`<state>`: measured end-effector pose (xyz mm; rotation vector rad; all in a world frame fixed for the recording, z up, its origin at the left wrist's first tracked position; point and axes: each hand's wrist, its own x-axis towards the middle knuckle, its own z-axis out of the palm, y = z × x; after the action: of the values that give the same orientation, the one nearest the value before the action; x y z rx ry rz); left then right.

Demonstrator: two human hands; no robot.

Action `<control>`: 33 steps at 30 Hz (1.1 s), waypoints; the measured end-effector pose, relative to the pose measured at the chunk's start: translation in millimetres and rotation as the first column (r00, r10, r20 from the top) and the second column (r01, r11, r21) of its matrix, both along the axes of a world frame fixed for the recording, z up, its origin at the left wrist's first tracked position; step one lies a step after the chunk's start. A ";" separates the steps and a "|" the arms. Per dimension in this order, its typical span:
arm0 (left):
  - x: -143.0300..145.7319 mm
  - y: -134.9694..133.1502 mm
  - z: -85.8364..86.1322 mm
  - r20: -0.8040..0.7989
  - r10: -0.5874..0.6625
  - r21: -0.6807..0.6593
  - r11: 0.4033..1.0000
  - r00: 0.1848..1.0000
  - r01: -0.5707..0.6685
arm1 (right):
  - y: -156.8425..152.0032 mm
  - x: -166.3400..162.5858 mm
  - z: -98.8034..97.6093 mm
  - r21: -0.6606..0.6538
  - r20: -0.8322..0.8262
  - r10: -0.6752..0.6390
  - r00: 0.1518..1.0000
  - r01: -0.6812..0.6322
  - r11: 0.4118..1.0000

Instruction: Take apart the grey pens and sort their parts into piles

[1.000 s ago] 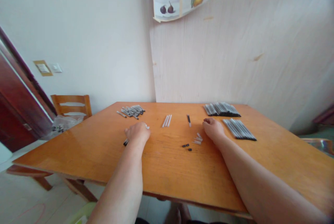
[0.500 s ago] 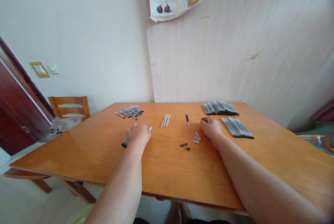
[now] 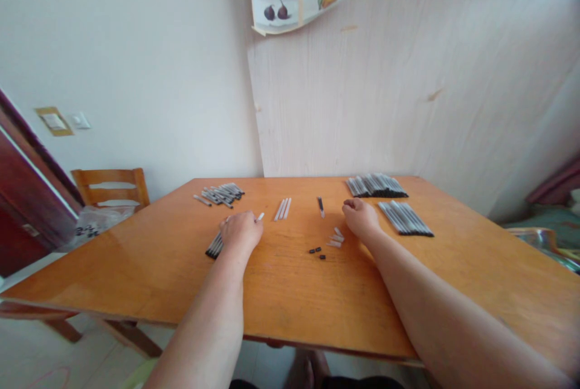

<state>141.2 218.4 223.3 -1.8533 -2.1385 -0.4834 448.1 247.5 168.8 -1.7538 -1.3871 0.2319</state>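
My left hand [image 3: 241, 231] lies closed on a small bundle of grey pens [image 3: 214, 246] on the orange wooden table [image 3: 290, 280]; black ends stick out behind it and a white tip shows in front. My right hand [image 3: 361, 218] rests on the table as a loose fist, and what it holds, if anything, is hidden. Between the hands lie three white tubes [image 3: 281, 208], a single black-tipped pen [image 3: 320, 205], a few short white pieces [image 3: 336, 238] and small black caps [image 3: 317, 252].
A loose heap of grey pens [image 3: 220, 194] lies at the far left of the table. Two neat rows of pens [image 3: 376, 185] [image 3: 405, 218] lie far right. A wooden chair [image 3: 110, 186] stands left, by a dark door. The wall is close behind.
The view has drifted right and slightly up. My left hand has shifted a little forward, uncovering more of the pen bundle behind it. The right hand has stayed put.
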 end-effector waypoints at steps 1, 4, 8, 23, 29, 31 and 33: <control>0.0 1.7 -0.1 0.029 -0.029 0.015 0.999 0.999 0.029 | -1.2 -1.1 1.3 0.006 -0.004 0.001 1.000 -0.001 1.000; 3.3 6.7 -1.1 0.236 -0.170 0.064 0.985 0.957 0.159 | -5.2 -5.2 5.5 0.023 -0.020 0.003 1.000 -0.002 1.000; 18.2 6.7 -3.7 0.766 -0.395 0.229 0.905 0.507 0.358 | -10.6 -11.3 11.3 0.067 -0.042 0.021 0.999 -0.018 0.998; 53.7 -19.1 1.2 0.971 -0.231 0.111 0.664 0.061 0.739 | -53.5 -59.6 30.4 0.272 -0.370 0.556 0.744 -0.485 0.831; 65.2 -31.8 4.5 0.953 -0.276 0.061 0.566 0.120 0.822 | -66.8 -67.4 37.5 0.257 -0.430 0.685 0.587 -0.648 0.717; 66.9 -33.0 4.9 0.951 -0.277 0.045 0.567 0.138 0.822 | -65.6 -66.9 36.5 0.261 -0.462 0.677 0.573 -0.642 0.721; 68.0 -33.3 5.0 0.948 -0.279 0.037 0.576 0.154 0.817 | -63.4 -65.6 34.6 0.269 -0.485 0.673 0.559 -0.637 0.723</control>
<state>209.2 185.0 228.4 -3.4017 -1.9635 -1.5776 382.6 184.1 203.4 -0.8934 -1.5058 1.0216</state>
